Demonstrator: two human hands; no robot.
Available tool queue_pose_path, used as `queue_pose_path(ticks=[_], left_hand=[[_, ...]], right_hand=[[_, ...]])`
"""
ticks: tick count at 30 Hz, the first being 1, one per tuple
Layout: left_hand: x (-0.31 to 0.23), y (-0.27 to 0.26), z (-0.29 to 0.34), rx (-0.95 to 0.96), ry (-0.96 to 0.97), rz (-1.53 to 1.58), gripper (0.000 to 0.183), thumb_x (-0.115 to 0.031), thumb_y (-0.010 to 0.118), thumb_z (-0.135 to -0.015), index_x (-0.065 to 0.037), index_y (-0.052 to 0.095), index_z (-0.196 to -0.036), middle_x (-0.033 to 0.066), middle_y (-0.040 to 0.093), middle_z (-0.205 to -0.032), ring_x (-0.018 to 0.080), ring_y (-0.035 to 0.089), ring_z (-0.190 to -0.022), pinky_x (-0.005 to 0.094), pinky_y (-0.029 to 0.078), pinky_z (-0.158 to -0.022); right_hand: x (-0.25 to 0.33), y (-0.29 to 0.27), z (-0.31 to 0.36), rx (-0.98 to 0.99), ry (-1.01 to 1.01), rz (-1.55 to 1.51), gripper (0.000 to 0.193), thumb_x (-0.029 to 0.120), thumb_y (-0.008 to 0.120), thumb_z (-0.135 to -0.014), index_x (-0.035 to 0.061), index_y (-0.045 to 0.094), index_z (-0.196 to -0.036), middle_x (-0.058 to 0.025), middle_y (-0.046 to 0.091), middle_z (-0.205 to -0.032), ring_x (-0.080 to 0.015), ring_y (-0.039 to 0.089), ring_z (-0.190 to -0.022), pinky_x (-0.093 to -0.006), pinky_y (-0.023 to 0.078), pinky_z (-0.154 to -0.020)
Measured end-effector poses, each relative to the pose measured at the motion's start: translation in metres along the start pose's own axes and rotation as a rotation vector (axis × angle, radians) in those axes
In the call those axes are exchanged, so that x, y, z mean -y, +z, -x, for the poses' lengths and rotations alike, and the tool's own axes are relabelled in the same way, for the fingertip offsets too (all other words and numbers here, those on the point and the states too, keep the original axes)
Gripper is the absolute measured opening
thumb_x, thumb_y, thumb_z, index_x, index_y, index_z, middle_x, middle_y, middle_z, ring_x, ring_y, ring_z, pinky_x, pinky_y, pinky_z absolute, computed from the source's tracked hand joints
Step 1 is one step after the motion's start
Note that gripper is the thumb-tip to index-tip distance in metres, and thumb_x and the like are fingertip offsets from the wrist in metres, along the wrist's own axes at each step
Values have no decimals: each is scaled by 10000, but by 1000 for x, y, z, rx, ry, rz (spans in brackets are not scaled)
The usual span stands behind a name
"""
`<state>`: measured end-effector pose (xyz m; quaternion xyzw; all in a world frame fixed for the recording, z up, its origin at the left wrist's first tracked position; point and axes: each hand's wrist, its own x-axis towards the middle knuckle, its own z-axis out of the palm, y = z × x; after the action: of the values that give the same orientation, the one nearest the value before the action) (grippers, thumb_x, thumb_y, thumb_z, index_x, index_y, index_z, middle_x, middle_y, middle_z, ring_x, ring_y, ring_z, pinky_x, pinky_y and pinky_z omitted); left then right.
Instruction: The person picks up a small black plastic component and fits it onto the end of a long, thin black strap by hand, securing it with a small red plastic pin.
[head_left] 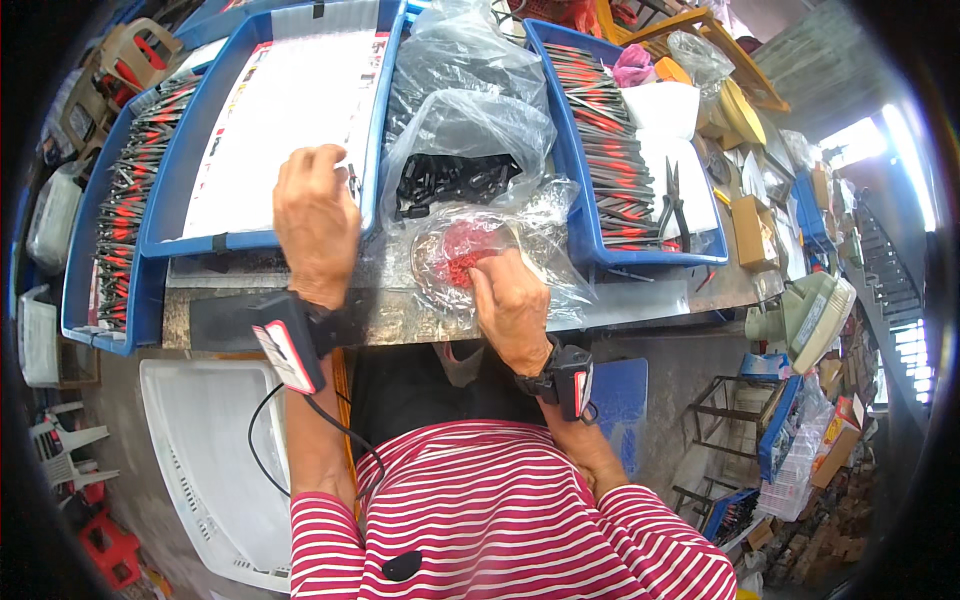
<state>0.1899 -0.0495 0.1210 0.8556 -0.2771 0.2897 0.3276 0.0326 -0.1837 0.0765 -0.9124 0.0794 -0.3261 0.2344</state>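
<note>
Red pieces (460, 268) are bagged near the bench (384, 318) edge, seemingly for easy picking; the right hand (516, 312) is held at them, the left hand (315, 225) over a blue tray (200, 245); what either grip holds cannot be told.

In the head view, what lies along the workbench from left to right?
Leftmost blue tray → left hand → right hand → black needle-nose pliers → cardboard box.
</note>
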Motion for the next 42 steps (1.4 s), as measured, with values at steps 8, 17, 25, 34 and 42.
queue_pose_path(ticks=[8, 17, 25, 34, 42], left_hand=[[-55, 51, 8, 370, 194, 234, 154, -5, 552, -757, -14, 575, -909, 137, 571, -859, 312, 576, -802, 376, 477, -706], [-67, 84, 8, 461, 172, -53, 80, -4, 558, -702, -18, 567, -780, 136, 573, -833, 283, 623, -762, 373, 506, -593], [-55, 94, 18, 338, 106, 81, 67, -36, 561, -707, -24, 553, -772, 122, 571, -803, 291, 617, -745, 390, 494, -594], [-58, 101, 18, 403, 67, 66, 77, -102, 562, -755, -39, 582, -794, 143, 601, -799, 324, 625, -674, 406, 495, -567], [-58, 61, 22, 111, -16, 390, 143, -128, 586, -764, -28, 500, -821, 119, 502, -870, 321, 575, -681, 409, 470, -585]], right_hand=[[0, 4, 0, -11, -17, 78, 106, -11, 594, -715, 23, 519, -782, -133, 485, -705, -308, 522, -618, -385, 411, -550], [3, 3, 1, 25, 2, 97, 101, 9, 587, -732, 22, 528, -813, -141, 484, -735, -321, 530, -649, -391, 416, -566], [-2, 3, 2, 24, 9, 59, 80, 13, 583, -744, 16, 530, -803, -145, 500, -734, -323, 533, -650, -390, 418, -570], [1, 2, -2, 24, 46, 52, 76, 15, 593, -737, 28, 542, -793, -140, 513, -722, -326, 545, -644, -387, 420, -557], [0, -3, -5, -51, 210, -221, 50, 22, 598, -762, 11, 552, -744, -91, 534, -651, -180, 513, -503, -297, 407, -482]])
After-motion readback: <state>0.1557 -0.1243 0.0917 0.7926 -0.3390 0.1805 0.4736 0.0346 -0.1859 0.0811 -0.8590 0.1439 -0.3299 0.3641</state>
